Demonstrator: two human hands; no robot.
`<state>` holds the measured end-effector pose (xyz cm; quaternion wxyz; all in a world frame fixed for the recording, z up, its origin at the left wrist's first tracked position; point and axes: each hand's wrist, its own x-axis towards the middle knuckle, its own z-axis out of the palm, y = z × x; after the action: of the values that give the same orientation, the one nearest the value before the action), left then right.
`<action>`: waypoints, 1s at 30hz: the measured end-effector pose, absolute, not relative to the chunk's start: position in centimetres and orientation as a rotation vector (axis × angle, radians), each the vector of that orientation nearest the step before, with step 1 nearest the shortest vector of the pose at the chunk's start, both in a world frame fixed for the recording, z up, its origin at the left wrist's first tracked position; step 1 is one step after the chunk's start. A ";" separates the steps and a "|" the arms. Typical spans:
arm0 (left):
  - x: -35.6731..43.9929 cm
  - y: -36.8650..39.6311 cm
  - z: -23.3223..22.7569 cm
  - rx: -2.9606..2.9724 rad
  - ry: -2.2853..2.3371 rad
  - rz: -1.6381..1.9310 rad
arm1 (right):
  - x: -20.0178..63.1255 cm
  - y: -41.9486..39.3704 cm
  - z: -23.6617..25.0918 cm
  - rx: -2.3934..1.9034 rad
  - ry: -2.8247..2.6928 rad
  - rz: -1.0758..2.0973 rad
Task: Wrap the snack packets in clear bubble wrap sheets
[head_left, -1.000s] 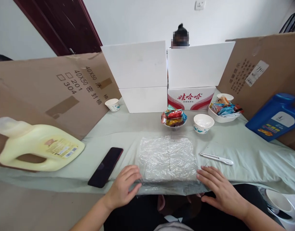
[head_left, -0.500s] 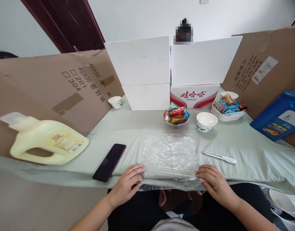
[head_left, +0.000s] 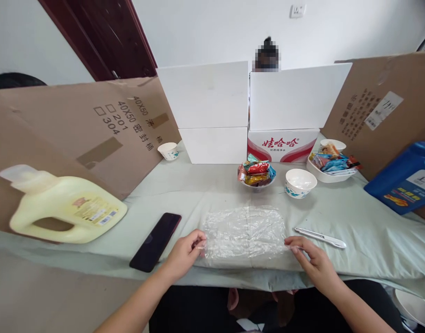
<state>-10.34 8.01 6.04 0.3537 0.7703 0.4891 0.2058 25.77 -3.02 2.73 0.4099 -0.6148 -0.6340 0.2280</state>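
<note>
Plastic film [head_left: 245,230] pinched (both near corners) by hands' fingers [head_left: 198,240]

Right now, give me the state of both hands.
Left hand: closed, pinching the plastic wrap at its left edge.
Right hand: pinching the wrap's right edge.

- On my feed the plastic wrap [head_left: 245,231] is clear and crinkled, with glints of white.
- The tablecloth [head_left: 354,222] under it is pale green.
- I see a black phone [head_left: 156,241] and a pale yellow jug [head_left: 65,210].
- The far jug [head_left: 403,185] is blue with a white label.
- The bowl [head_left: 300,182] is white with a teal pattern.
- The box [head_left: 282,144] is white with red lettering.
</note>
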 end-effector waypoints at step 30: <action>-3.2 11.7 5.3 2.613 1.462 0.962 | 23.1 6.4 -0.8 -2.205 -1.768 -0.278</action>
<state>-3.25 11.68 5.26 -0.0020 0.8309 0.4649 0.3059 23.06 6.41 -0.79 0.1501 -0.7676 -0.6156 -0.0968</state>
